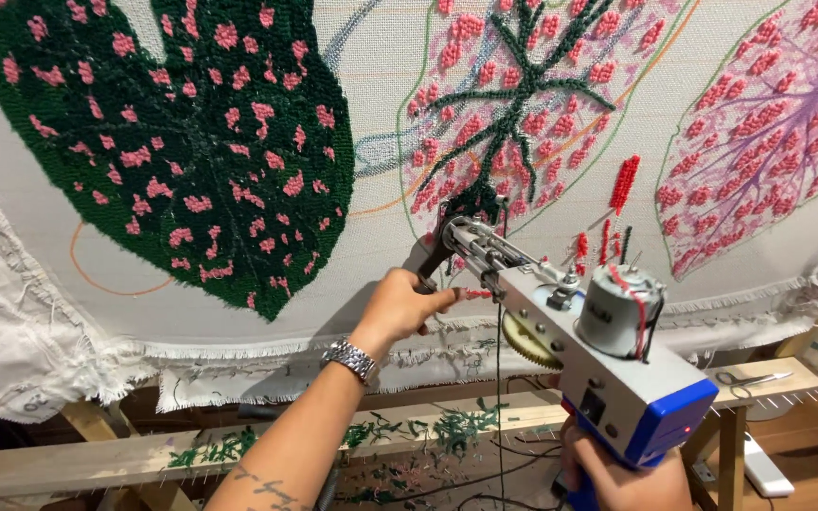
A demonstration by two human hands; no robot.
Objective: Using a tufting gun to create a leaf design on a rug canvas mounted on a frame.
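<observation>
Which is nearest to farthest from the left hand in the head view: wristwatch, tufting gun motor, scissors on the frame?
From the left hand:
1. Wristwatch, on that same wrist, just below.
2. Tufting gun motor, to the right, atop the gun.
3. Scissors, far right, lying on the wooden frame.

Three tufted leaves (pixel 191 142), one tufting gun (pixel 579 350), one wristwatch (pixel 349 359), one pair of scissors (pixel 750 379).
</observation>
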